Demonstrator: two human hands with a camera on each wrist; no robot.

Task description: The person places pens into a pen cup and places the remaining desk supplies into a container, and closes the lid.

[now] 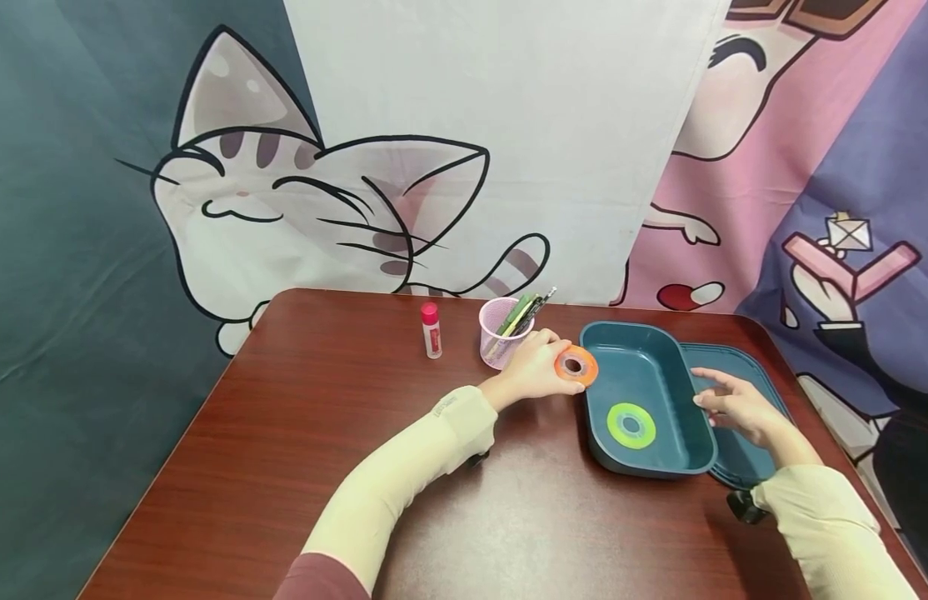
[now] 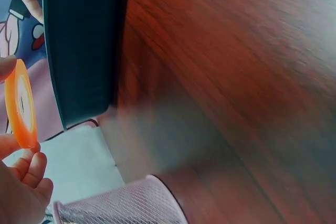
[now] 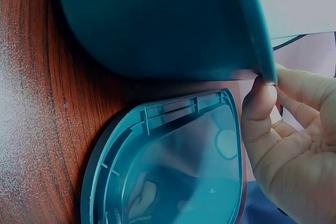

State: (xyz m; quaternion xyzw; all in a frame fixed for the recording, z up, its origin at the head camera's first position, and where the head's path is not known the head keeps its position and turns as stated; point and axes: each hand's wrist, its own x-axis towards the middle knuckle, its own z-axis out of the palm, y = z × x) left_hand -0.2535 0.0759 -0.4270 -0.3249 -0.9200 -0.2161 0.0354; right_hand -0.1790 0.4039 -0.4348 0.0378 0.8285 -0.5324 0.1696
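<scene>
An orange tape roll (image 1: pixel 576 367) is pinched between the thumb and fingers of my left hand (image 1: pixel 537 367), beside the left rim of a teal box (image 1: pixel 656 346). The left wrist view shows the orange roll (image 2: pixel 21 103) edge-on, with the box's outer wall (image 2: pixel 81 51) behind it. Inside the box, near its front left, lies a green tape roll (image 1: pixel 631 426). My right hand (image 1: pixel 741 407) grips the box's right rim; in the right wrist view its thumb (image 3: pixel 260 100) presses the outer side. Under that hand lies a teal lid (image 1: pixel 741 454), partly hidden by the box.
Left of the box, a pink mesh cup (image 1: pixel 496 333) holds several pens and pencils. A glue stick (image 1: pixel 431 332) with a red cap stands farther left on the brown table (image 1: pixel 299 417). Behind the table hangs a cartoon cat backdrop (image 1: pixel 464 100).
</scene>
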